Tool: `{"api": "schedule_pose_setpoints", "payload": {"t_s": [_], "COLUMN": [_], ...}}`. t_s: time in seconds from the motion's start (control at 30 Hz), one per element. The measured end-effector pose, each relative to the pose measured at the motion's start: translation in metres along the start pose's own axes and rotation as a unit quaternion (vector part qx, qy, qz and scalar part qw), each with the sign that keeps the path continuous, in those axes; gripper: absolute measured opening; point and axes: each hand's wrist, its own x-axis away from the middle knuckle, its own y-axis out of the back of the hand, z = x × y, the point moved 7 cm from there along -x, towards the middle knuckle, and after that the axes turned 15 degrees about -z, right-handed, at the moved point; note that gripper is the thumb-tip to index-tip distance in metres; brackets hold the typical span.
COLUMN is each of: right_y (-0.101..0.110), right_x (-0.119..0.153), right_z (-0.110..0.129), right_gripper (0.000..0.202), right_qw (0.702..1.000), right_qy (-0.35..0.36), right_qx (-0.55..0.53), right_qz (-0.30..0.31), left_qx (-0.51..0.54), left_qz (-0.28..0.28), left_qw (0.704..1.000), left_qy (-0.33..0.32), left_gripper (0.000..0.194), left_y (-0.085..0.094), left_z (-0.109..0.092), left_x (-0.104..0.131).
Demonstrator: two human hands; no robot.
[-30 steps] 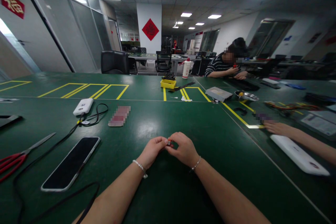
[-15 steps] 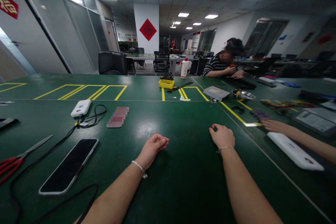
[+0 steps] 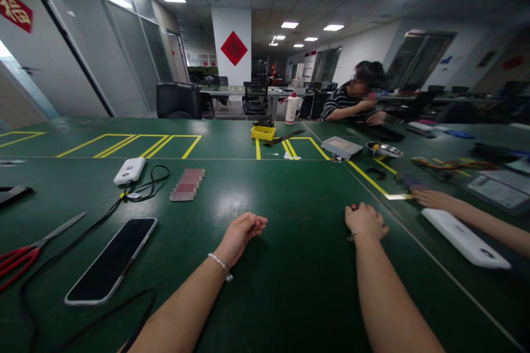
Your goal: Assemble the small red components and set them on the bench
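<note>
My left hand (image 3: pixel 243 236) rests on the green table with its fingers curled and the thumb against them; nothing shows in it. Farther right, my right hand (image 3: pixel 366 222) is closed, its wrist bent outward. Between its thumb and fingers pokes out a small dark and red thing (image 3: pixel 354 207), mostly hidden, too small to name. A pinkish-red blurred rectangle (image 3: pixel 187 185) lies beyond my left hand. To the left of my left forearm is a phone (image 3: pixel 111 262), dark screen up.
Left lie red-handled scissors (image 3: pixel 22 259) and a white power bank (image 3: pixel 129 171) with a black cable. A neighbour's hand (image 3: pixel 433 198) reaches in at right, above a white device (image 3: pixel 466 237). Beyond are a yellow box (image 3: pixel 263 133), a bottle (image 3: pixel 291 109) and a seated person (image 3: pixel 343 102).
My right hand has moved right and turned outward, the small dark and red thing going with it. My left hand keeps its place. The seated person's hand has risen toward the face.
</note>
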Motion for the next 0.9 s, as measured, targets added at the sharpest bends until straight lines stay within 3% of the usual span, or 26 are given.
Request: {"api": "schedule_pose_setpoints", "payload": {"t_s": [0.07, 0.17, 0.27, 0.37, 0.43, 0.53, 0.67, 0.8, 0.83, 0.9], "right_y": [0.008, 0.019, 0.031, 0.039, 0.039, 0.034, 0.026, 0.03, 0.032, 0.033], "right_x": [0.003, 0.023, 0.071, 0.13, 0.162, 0.188, 0.197, 0.185, 0.176, 0.143], "right_z": [0.013, 0.059, 0.113, 0.151, 0.164, 0.168, 0.166, 0.168, 0.166, 0.157], "right_gripper": [0.054, 0.055, 0.05, 0.051, 0.055, 0.059, 0.058, 0.055, 0.052, 0.043], "right_qw": [0.999, 0.985, 0.933, 0.866, 0.829, 0.801, 0.792, 0.781, 0.788, 0.831], "right_qy": [0.026, 0.158, 0.315, 0.427, 0.477, 0.509, 0.522, 0.536, 0.529, 0.48], "right_qx": [-0.008, -0.067, -0.172, -0.25, -0.267, -0.262, -0.242, -0.262, -0.266, -0.254], "right_qz": [-0.027, -0.031, 0.008, 0.073, 0.12, 0.173, 0.204, 0.184, 0.169, 0.122], "left_qx": [0.008, 0.022, 0.037, 0.045, 0.049, 0.055, 0.059, 0.066, 0.066, 0.063], "left_qz": [-0.004, -0.006, -0.01, -0.025, -0.034, -0.02, -0.013, -0.007, -0.005, -0.008], "left_qw": [1.0, 1.0, 0.999, 0.999, 0.998, 0.998, 0.998, 0.998, 0.998, 0.998], "left_qy": [0.006, 0.005, -0.003, -0.01, -0.014, -0.018, -0.012, 0.001, 0.005, 0.013], "left_gripper": [0.014, 0.024, 0.029, 0.033, 0.034, 0.033, 0.032, 0.033, 0.033, 0.033], "left_y": [0.0, -0.001, -0.001, 0.0, 0.001, -0.002, -0.002, 0.0, 0.001, 0.002], "left_z": [-0.001, -0.004, -0.006, -0.006, -0.005, -0.005, -0.004, -0.003, -0.003, -0.003], "left_x": [-0.001, -0.001, -0.002, -0.003, -0.004, -0.004, -0.004, -0.004, -0.004, -0.003]}}
